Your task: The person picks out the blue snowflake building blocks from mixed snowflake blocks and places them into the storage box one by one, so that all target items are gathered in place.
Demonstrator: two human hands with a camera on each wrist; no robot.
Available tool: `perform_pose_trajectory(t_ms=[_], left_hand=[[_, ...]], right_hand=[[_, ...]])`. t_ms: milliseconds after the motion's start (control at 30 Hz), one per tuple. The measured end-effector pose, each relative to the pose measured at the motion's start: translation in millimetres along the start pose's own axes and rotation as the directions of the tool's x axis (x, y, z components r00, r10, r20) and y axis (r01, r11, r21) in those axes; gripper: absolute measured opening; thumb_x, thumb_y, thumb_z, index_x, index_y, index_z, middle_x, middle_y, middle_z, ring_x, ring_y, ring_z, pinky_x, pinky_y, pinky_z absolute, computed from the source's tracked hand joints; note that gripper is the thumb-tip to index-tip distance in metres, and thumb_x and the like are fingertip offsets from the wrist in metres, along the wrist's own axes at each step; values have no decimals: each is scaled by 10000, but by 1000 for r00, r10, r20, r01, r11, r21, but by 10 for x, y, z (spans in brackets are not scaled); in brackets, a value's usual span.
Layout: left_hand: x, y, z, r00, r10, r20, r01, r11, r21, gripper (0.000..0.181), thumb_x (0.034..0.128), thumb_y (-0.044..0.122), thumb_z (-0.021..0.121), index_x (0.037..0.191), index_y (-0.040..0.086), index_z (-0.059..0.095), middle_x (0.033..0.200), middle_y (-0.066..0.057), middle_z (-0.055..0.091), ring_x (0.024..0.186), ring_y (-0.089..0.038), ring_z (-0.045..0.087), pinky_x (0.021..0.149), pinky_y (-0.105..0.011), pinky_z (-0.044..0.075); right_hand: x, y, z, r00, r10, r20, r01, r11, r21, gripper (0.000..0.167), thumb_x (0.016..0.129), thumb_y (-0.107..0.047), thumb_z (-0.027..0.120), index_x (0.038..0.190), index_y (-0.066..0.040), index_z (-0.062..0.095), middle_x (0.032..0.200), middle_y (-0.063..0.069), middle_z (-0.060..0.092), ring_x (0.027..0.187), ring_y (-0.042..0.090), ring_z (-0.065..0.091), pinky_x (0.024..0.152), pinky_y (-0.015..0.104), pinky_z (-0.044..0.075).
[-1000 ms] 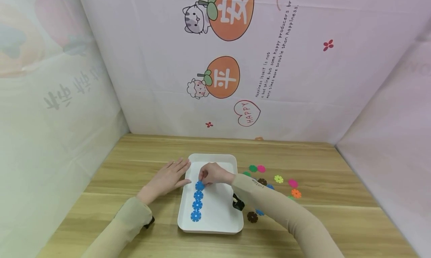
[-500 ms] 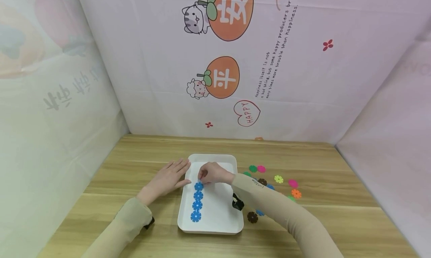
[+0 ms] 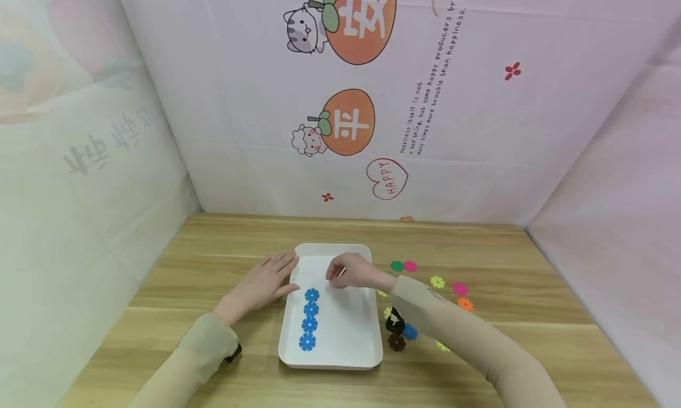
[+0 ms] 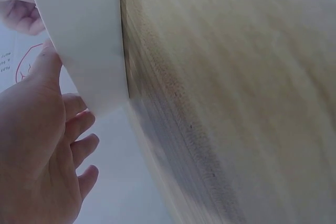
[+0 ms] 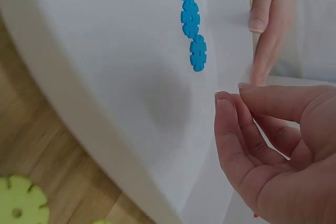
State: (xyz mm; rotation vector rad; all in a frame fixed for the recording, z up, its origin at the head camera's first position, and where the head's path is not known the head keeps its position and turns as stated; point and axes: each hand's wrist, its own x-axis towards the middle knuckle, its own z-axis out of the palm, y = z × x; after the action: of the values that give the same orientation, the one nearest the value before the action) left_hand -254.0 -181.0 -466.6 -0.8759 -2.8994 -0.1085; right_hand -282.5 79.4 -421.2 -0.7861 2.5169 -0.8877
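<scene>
Several blue notched snowflake discs (image 3: 310, 323) lie in a line along the left side of a white tray (image 3: 374, 337). In the right wrist view, the blue discs (image 5: 190, 18) near the end of the row touch one another. My right hand (image 3: 352, 269) is above the tray, up and to the right of the row's far end. Its thumb and fingers are bent toward each other, and nothing shows between them. Against the tray's left rim rests my left hand (image 3: 262, 282), fingers extended. The left wrist view shows the left hand (image 4: 39, 145) at the tray's outer wall.
To the right of the tray, loose discs are scattered on the wooden table (image 3: 479, 360), among them a yellow disc (image 3: 437, 282), an orange disc (image 3: 465, 303) and a brown disc (image 3: 396, 342). My right forearm crosses above some of them. Printed cloth walls (image 3: 255, 159) enclose the table.
My right hand has left the far-end blue disc and moved a little right and up. That disc stays lying in the row. The left hand keeps its place at the rim.
</scene>
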Motion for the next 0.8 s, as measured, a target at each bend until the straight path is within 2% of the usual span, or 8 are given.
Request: perform_pose_trajectory(t_ms=[200, 400, 533, 667, 800], left_hand=[[-10, -2, 5, 1000, 8, -12, -8, 1000, -10, 690, 1001, 485, 512, 1514, 40, 392, 1586, -144, 384, 1471, -348, 371, 1205, -552, 311], [-19, 0, 11, 1000, 10, -4, -10, 1000, -14, 690, 1006, 480, 502, 1519, 35, 380, 1591, -147, 372, 1476, -352, 361, 1209, -555, 302], [-27, 6, 4, 1000, 7, 7, -6, 1000, -26, 691, 1009, 473, 499, 1522, 29, 370, 1596, -154, 359, 1479, -359, 350, 1211, -561, 294], [-25, 5, 1, 1000, 3, 12, -3, 1000, -31, 693, 1011, 477, 494, 1526, 32, 363, 1602, -151, 348, 1483, -356, 344, 1214, -559, 289], [-11, -5, 15, 1000, 1, 16, -1, 1000, -16, 695, 1013, 489, 483, 1532, 45, 357, 1609, -136, 341, 1488, -342, 339, 1218, -547, 289]], right_hand=[[-286, 136, -180, 1000, 10, 9, -11, 996, 91, 128, 907, -40, 674, 1005, 42, 689, 950, 98, 705, 806, 128, 638, 724, 252, 589], [-620, 408, -338, 999, -22, -41, 26, 996, 91, 133, 918, -87, 676, 1010, 8, 681, 964, 86, 702, 850, 129, 650, 735, 227, 562], [-862, 581, -428, 997, -37, -68, 44, 993, 109, 159, 916, -83, 670, 1018, 40, 668, 969, 127, 698, 872, 135, 648, 756, 212, 558], [-1091, 744, -504, 997, -17, -71, 27, 989, 148, 196, 931, -92, 663, 1051, 63, 645, 1005, 152, 680, 900, 150, 633, 779, 197, 551], [-1309, 866, -546, 996, 15, -86, -3, 990, 142, 204, 937, -108, 662, 1052, 59, 650, 1026, 157, 683, 920, 171, 631, 770, 189, 549]])
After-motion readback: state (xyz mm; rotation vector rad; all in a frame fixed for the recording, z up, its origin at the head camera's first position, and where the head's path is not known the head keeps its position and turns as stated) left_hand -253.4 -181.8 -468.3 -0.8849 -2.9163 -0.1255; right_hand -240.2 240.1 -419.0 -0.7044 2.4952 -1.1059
